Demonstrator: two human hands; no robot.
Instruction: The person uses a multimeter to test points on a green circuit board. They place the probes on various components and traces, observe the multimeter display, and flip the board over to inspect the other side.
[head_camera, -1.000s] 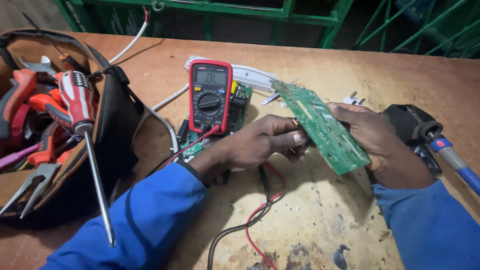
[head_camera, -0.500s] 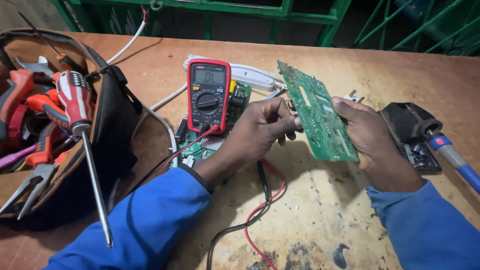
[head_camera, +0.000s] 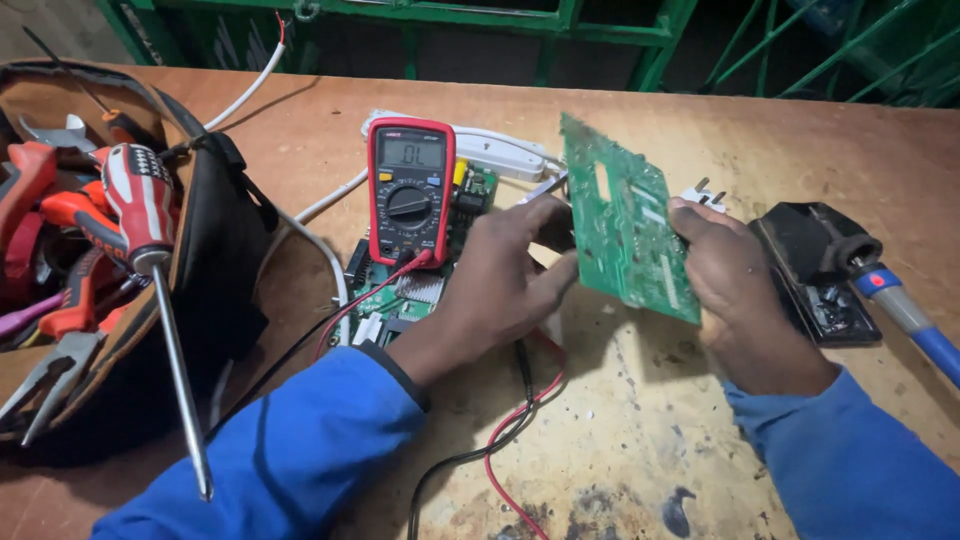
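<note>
Since a moment ago the green circuit board (head_camera: 628, 225) has been tipped from lying slanted to nearly upright, just right of the red multimeter (head_camera: 410, 190), pinched at its edges between the left hand (head_camera: 510, 275) and right hand (head_camera: 735, 290), solder side now facing the person for inspection.

So you tip the green circuit board (head_camera: 628, 222) up a lot more than a second ago: it goes from lying slanted and low over the table to standing nearly on edge, solder side facing you. Your left hand (head_camera: 505, 275) slides off the board's front face and now grips its left edge, thumb underneath. Your right hand (head_camera: 735, 290) comes higher too, fingers (head_camera: 690, 215) hooked over the right edge instead of cradling it from below.
</note>
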